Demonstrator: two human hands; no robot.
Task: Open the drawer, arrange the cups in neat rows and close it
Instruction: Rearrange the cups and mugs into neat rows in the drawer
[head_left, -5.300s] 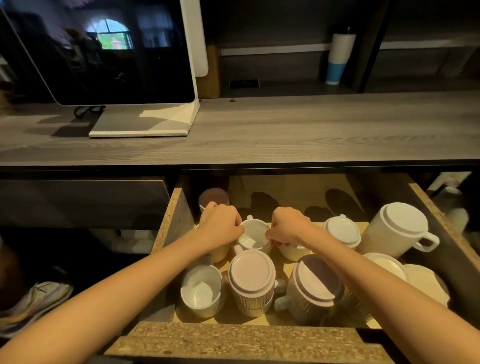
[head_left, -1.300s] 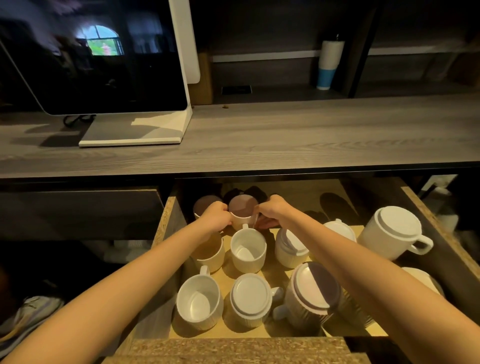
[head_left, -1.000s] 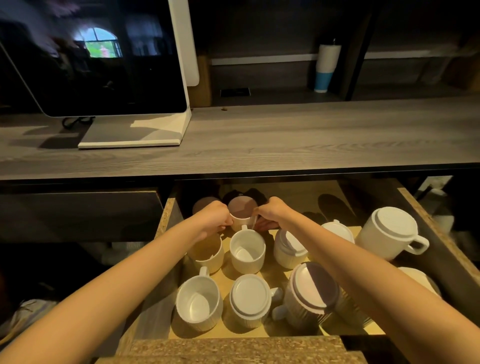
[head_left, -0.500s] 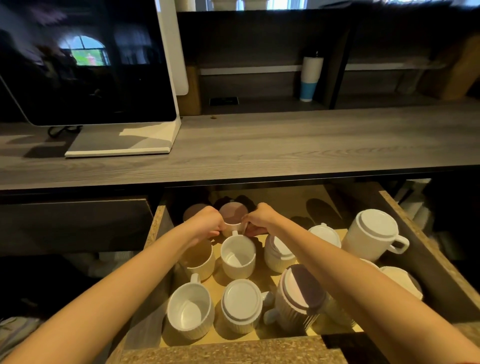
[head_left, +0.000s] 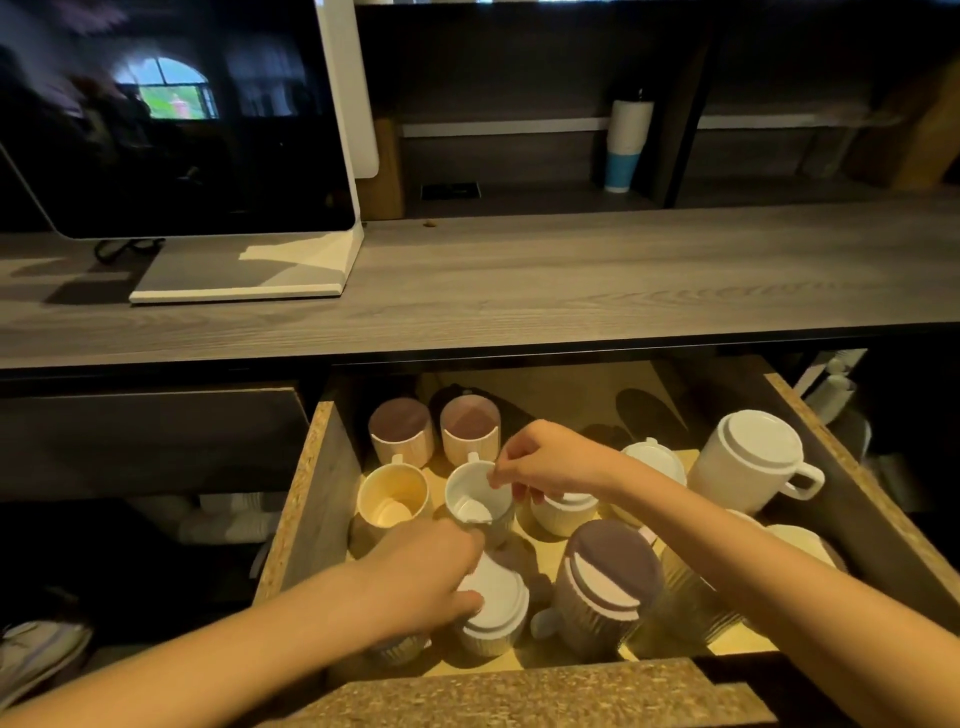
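**A:** Where do things stand?

**B:** The drawer (head_left: 306, 499) hangs open under the desk (head_left: 571, 280). Two back cups (head_left: 400, 431) sit side by side at 12 o'clock. A yellow cup (head_left: 392, 493) and a white cup (head_left: 475, 501) form a second row just in front of them. The right hand (head_left: 550, 462) pinches the white cup's rim at its 2 o'clock edge.

**A:** And the left hand (head_left: 415, 582)?

**B:** It's at 7 o'clock, over an upturned front cup (head_left: 496, 608), with its fingers bent toward it. It's blurred, so I can't tell whether it grasps or only touches.

**A:** What could go wrong?

**B:** A rim pinch is a thin hold. Lifted that way, the white cup could swing and knock the cream cup (head_left: 563, 514) just beside it at 3 o'clock. The grey cup (head_left: 608, 582) at 5 o'clock leans, so a brush from the right forearm might topple it. The tall mug (head_left: 748, 462) at 2 o'clock might catch the desk edge when the drawer closes, if left as it is.

**A:** What can't you make out?

**B:** There's a cup under the left hand, with only a ribbed bit showing. Whatever lies beneath the right forearm is hidden too. The drawer's far end is lost in shadow.
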